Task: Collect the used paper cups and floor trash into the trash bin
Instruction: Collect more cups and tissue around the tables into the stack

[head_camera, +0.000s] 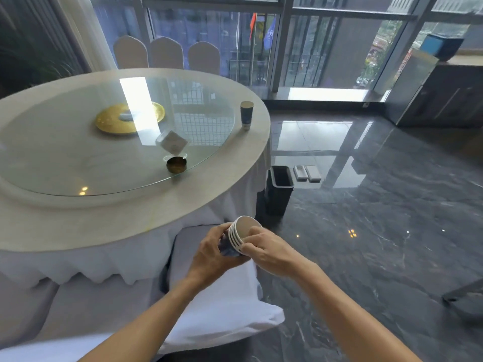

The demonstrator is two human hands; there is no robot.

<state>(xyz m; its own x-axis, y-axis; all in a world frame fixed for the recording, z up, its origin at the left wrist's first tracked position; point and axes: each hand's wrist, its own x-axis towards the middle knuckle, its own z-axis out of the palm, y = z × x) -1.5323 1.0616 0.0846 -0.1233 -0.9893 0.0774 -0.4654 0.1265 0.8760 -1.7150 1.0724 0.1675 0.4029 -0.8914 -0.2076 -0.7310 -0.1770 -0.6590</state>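
A stack of several nested paper cups (241, 231) with white rims and dark blue sides is held in front of me, tilted with its mouth toward the right. My left hand (213, 253) wraps its body from below. My right hand (266, 250) grips the rims. One more blue paper cup (246, 114) stands upright at the right edge of the round table (146, 212). A dark rectangular trash bin (279, 190) stands open on the floor beside the table. Two flat white pieces of trash (307, 173) lie on the floor just behind the bin.
A glass turntable (78, 158) carries a gold plate (129, 118), a small gold bowl (176, 164) and a clear card holder (172, 145). A white-covered chair (217, 304) sits below my hands. Covered chairs (166, 54) line the far side. A dark cabinet (444, 97) stands at the right.
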